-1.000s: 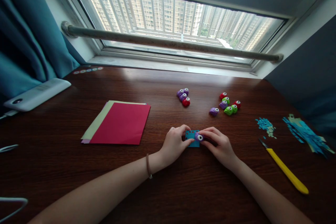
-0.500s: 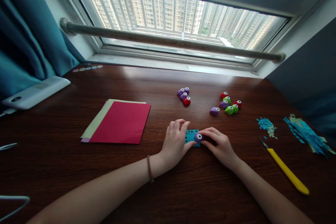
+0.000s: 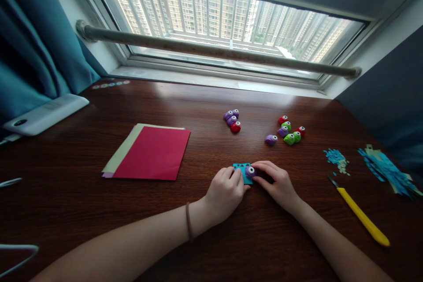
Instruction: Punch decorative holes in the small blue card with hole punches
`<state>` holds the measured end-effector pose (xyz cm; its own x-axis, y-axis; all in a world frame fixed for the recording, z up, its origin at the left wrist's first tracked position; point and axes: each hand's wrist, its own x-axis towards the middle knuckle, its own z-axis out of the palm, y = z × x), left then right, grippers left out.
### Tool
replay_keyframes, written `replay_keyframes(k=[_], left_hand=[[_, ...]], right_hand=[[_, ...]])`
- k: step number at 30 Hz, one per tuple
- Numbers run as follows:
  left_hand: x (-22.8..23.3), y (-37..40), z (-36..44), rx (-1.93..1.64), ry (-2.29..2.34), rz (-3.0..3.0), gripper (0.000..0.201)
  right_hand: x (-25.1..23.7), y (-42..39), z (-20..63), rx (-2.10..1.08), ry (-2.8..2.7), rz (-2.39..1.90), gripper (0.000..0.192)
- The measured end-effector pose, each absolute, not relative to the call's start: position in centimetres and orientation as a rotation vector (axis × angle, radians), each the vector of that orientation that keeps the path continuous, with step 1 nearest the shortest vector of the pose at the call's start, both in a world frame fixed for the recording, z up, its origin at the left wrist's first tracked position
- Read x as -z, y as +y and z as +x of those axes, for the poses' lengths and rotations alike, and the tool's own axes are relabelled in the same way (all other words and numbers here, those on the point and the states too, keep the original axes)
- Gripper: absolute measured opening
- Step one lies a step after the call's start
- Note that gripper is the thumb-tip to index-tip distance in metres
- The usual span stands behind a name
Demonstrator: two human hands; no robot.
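Note:
A small blue paper square with shapes punched along its edge lies in front of me. My left hand grips its left side, fingers curled over the top and the thumb at the lower edge. At the paper's right side sits a purple craft punch with a round white button. My right hand pinches this punch between thumb and fingers. Part of the paper is hidden under my left fingers and the punch.
Purple and red punches stand beyond my hands, with more coloured punches to their right. A yellow craft knife, blue confetti and paper strips lie right. Left are stacked coloured sheets and a white device.
My left hand has curled its fingers down onto the paper, and its thumb has shifted to the lower edge. My right hand and the purple punch have hardly moved.

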<state>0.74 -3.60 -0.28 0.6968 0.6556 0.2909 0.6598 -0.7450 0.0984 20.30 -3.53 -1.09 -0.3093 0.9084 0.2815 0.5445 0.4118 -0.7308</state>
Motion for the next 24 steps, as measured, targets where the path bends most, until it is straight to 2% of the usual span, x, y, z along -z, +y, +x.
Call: replay_keyframes(k=[24], left_hand=[[0.28,-3.45,0.66,0.507,-1.096,-2.852,0.023]], right_hand=[[1.38,-3.56,20.12,-0.637,-2.005,-1.230,0.027]])
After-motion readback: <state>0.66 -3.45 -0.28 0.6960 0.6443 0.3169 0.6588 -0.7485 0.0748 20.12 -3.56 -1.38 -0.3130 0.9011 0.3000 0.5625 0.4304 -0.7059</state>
